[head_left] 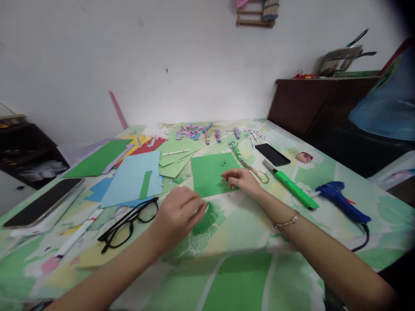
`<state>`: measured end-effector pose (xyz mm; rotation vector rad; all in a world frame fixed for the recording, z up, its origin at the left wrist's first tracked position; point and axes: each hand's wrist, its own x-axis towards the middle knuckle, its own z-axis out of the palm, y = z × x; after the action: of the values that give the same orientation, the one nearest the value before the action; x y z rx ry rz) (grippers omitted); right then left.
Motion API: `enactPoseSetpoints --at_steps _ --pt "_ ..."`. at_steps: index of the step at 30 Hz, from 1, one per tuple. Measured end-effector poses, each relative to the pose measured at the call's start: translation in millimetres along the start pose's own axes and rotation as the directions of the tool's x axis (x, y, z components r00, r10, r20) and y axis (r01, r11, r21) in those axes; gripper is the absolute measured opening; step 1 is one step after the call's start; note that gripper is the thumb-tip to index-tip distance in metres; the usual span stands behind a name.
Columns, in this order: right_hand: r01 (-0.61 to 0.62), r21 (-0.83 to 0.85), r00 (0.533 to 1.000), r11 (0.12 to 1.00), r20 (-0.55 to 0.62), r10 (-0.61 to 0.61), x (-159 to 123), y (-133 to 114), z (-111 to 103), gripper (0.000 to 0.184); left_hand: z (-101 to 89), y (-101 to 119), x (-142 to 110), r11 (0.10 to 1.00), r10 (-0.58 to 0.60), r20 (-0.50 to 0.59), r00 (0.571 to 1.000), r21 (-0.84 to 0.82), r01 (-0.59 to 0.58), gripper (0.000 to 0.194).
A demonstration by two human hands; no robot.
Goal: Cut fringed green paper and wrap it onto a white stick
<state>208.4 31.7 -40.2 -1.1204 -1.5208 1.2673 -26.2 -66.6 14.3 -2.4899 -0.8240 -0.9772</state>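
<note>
My left hand (181, 214) hovers over the near middle of the table, thumb and fingers pinched together. What it holds, if anything, is hidden; a green fringed patch (207, 218) shows just below it, and I cannot tell if this is cut paper or cloth print. Over the right part of a green paper sheet (207, 170), my right hand (240, 180) has its fingers curled in, with a tiny dark bit at the fingertips. A small green paper curl (223, 163) lies on that sheet. Gold-handled scissors (259, 174) rest just beyond my right hand, beside a twisted green paper piece (236, 150).
Right: a green utility knife (295, 188), a blue glue gun (343, 203) with its cord and a black phone (272, 154). Left: black glasses (131, 229), light blue paper (129, 172), a larger phone (43, 203) and a white pen (79, 231). Paper scraps (191, 131) lie behind.
</note>
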Motion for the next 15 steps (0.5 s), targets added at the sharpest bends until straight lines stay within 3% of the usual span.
enactPoseSetpoints --at_steps 1,4,8,11,13,15 --pt "-0.012 -0.015 1.0 1.0 -0.002 0.012 0.7 0.7 -1.2 0.013 0.3 -12.4 15.2 0.996 -0.077 0.095 0.993 -0.031 0.08 0.011" --pt "-0.052 -0.06 0.998 0.997 -0.023 0.051 2.3 2.1 -7.2 0.018 8.1 -53.9 64.5 0.994 -0.088 0.208 0.974 -0.04 0.099 0.011" --pt "-0.078 -0.1 0.995 0.992 -0.065 0.072 2.8 2.0 -14.8 0.025 19.6 -92.5 112.4 0.996 -0.086 0.207 0.975 0.035 0.08 0.015" --pt "-0.08 -0.124 0.995 0.989 -0.071 0.072 2.6 1.4 -16.8 0.026 19.8 -91.8 115.3 0.99 -0.073 0.097 0.993 0.129 0.06 0.018" --pt "-0.076 -0.135 0.996 0.988 -0.061 0.068 2.4 1.3 -16.9 0.027 18.5 -77.2 99.4 0.982 -0.026 0.032 0.999 0.189 0.02 0.021" --pt "-0.067 -0.141 0.997 0.988 -0.044 0.061 2.0 1.5 -16.4 0.026 18.7 -54.7 73.6 0.973 0.061 0.036 0.997 0.219 -0.068 0.024"
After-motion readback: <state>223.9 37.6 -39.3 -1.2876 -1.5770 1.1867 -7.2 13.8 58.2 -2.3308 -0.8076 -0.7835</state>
